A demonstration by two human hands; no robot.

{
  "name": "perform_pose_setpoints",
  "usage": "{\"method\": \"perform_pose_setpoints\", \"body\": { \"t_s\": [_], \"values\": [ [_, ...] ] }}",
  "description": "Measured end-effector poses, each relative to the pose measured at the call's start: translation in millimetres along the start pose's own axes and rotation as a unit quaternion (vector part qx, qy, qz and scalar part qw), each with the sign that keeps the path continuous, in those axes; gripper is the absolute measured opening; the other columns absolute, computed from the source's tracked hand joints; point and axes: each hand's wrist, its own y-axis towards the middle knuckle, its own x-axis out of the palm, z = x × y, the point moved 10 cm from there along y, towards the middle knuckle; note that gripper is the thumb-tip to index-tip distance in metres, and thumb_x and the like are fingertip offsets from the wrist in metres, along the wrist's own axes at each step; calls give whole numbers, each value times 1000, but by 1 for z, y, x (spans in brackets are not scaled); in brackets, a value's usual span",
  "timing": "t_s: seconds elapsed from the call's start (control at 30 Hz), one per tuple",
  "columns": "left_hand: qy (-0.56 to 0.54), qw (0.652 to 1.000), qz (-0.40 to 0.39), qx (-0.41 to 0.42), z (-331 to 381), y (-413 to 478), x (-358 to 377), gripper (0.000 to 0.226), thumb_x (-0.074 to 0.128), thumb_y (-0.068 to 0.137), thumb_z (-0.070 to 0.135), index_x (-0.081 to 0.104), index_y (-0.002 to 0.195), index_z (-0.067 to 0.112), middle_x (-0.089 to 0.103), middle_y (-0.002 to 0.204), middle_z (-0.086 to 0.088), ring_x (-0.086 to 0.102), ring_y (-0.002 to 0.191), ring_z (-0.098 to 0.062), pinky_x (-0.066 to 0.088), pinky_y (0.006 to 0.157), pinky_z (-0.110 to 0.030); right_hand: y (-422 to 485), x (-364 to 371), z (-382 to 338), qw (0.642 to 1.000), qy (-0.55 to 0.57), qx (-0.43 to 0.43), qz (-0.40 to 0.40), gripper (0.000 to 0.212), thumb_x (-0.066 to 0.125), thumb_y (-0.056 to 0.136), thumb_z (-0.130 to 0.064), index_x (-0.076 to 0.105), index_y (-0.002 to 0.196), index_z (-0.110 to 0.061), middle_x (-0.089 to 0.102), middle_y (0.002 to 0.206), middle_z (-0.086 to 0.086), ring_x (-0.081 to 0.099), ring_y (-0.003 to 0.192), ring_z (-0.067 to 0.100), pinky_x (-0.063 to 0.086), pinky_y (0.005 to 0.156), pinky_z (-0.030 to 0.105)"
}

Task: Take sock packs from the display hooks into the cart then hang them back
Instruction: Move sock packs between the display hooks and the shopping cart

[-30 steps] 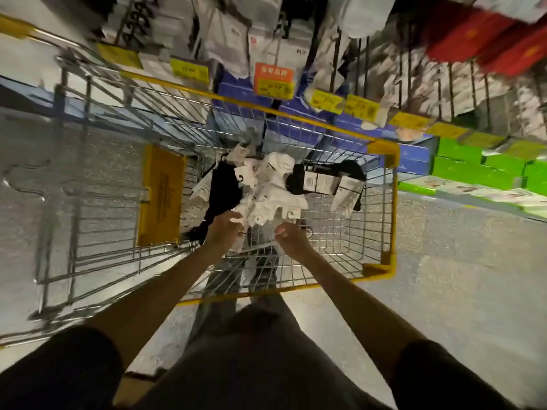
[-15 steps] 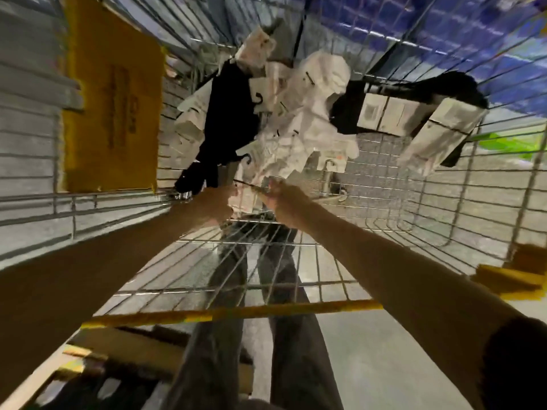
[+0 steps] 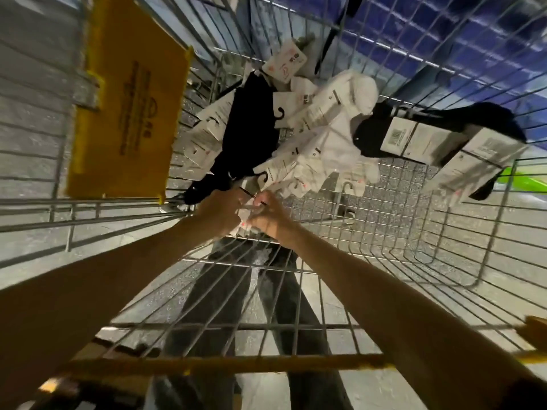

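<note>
The person's left hand (image 3: 220, 210) and right hand (image 3: 268, 216) are bare, and so are both forearms all the way back to the cart's yellow rim bar (image 3: 225, 363). Just past the right end of that bar, the right arm meets a dark short sleeve (image 3: 532, 398). Through the wire on both sides of the bar, the legs show in dark grey trousers (image 3: 228, 291), plain and faintly creased lengthwise.
</note>
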Motion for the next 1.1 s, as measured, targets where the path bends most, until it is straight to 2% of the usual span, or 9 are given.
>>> {"method": "perform_pose_setpoints", "body": {
  "t_s": [0.1, 0.23, 0.4, 0.5, 0.67, 0.77, 0.87, 0.97, 1.1],
  "values": [
    [-43, 999, -4, 16, 2, -6, -5, 52, 58, 81, -6, 59, 127, 17, 66, 111, -12, 65, 99, -34, 57, 81, -46, -22, -16, -19, 998, 53, 6, 26, 24, 52, 87, 18, 56, 93, -5, 60, 84, 9, 62, 74, 23, 55, 55, 24],
    [-92, 994, 4, 50, 2, -14, -16, 58, 62, 74, -15, 59, 121, 19, 64, 113, -10, 65, 94, -31, 58, 72, -47, -47, -33, -35, 1000, 24, -4, 6, 17, 52, 91, 9, 63, 91, -4, 64, 96, 3, 64, 93, 26, 58, 83, 38],
    [-149, 983, 22, 100, 14, -26, -34, 81, 86, 71, 6, 49, 142, 19, 55, 134, -10, 56, 115, -28, 49, 90, -35, -71, -51, -36, 951, 299, 68, -45, 19, 46, 91, 4, 59, 105, 5, 58, 107, 18, 52, 86, 22, 48, 67, 27],
    [-244, 958, 8, 152, 44, -37, -39, 67, 85, 73, 9, 56, 132, 20, 52, 125, 3, 54, 118, -18, 48, 92, -18, -79, -53, -37, 928, 356, 93, -57, 20, 47, 92, -1, 56, 110, 5, 56, 104, 22, 55, 86, 26, 51, 63, 26],
    [-335, 928, -54, 154, 56, -37, -41, 34, 79, 78, 14, 65, 104, 29, 69, 110, 9, 65, 107, -13, 53, 98, -42, -86, -53, -52, 929, 356, 77, -63, 23, 47, 95, -15, 52, 111, 0, 58, 90, 19, 56, 62, 20, 50, 51, 25],
    [-407, 897, -88, 148, 58, -39, -51, 33, 69, 84, 0, 64, 110, 20, 75, 102, 12, 69, 100, -6, 57, 83, -23, -87, -68, -65, 971, 233, 40, -20, 28, 46, 99, -20, 56, 115, 1, 57, 79, 12, 57, 60, 19, 51, 55, 27],
    [-441, 890, -70, 92, 37, -35, -60, 23, 62, 91, 2, 64, 110, 15, 76, 98, 13, 70, 94, -4, 54, 70, -15, -84, -91, -86, 984, -124, -75, 107, 31, 52, 95, -9, 54, 126, -7, 60, 102, 12, 59, 78, 19, 46, 61, 24],
    [-473, 878, -54, 35, 17, -28, -57, 23, 64, 91, 14, 63, 114, 18, 71, 111, 2, 66, 108, -15, 56, 79, -25, -78, -90, -103, 864, -436, -187, 170, 55, 63, 87, -11, 44, 138, -18, 39, 133, 14, 43, 118, 24, 43, 87, 29],
    [-504, 863, -28, 16, 12, -23, -57, 51, 74, 73, 32, 60, 121, 21, 69, 116, 3, 63, 113, -17, 51, 99, -37, -64, -87, -104, 728, -624, -214, 184, 89, 67, 79, -1, 23, 151, -30, 8, 156, 22, 16, 143, 39, 33, 111, 45]
  ]
}}
